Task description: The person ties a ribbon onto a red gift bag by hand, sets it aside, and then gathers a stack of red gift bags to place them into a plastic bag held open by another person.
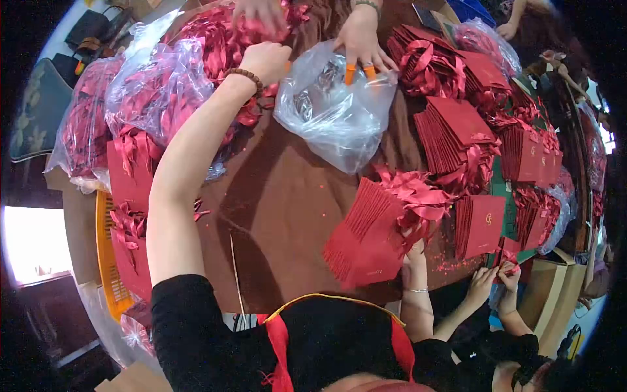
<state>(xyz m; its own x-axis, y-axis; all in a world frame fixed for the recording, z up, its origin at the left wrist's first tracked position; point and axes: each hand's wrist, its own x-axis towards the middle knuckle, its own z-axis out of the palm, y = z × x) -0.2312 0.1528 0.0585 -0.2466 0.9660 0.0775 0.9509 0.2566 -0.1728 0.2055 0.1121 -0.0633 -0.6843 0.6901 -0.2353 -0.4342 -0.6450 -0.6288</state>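
Note:
My left hand, wearing a beaded bracelet, reaches across the table with its fingers closed at the edge of a clear plastic bag. An orange finger cot shows at its fingertips; the rest of the grip is hidden. Low on the right, my right hand grips a fanned stack of red gift bags by the side with the red ribbon handles, partly covered by them. Opposite me, another person's hand with orange finger cots presses on the plastic bag. That person's other hand is over ribbons, blurred.
Stacks of red gift bags line the right side. Plastic-wrapped bundles and an orange basket are at left. Brown cloth covers the table. A co-worker's hands handle ribbon at lower right, near cardboard.

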